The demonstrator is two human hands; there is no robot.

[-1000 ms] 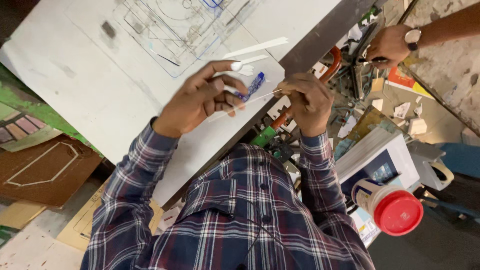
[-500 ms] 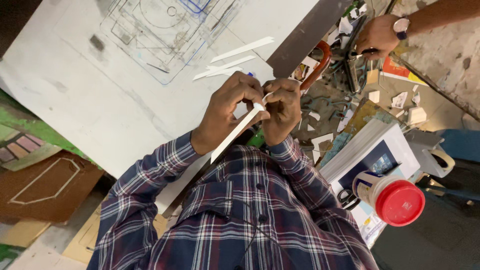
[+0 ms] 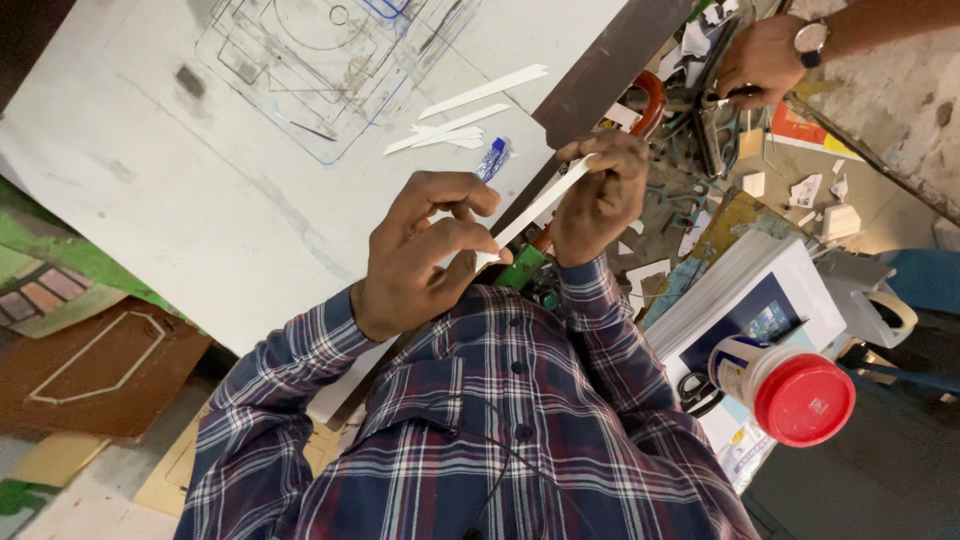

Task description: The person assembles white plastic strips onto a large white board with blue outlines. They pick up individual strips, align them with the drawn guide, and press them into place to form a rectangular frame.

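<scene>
White paper strip (image 3: 535,205) is held taut above the surface (image 3: 200,200), between left hand (image 3: 425,250) and right hand (image 3: 600,195). Each grip is pinched on one end, probably for alignment. Spare strips (image 3: 465,115) are laid nearby.

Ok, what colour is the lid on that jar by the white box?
Red: the lid on the white jar, clearest in the head view.

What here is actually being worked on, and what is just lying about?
In use: long white paper strip, pinched between left hand and right hand.
Lying about: spare white paper strips, large white drawing sheet, red-lidded plastic jar, black-handled scissors.
</scene>
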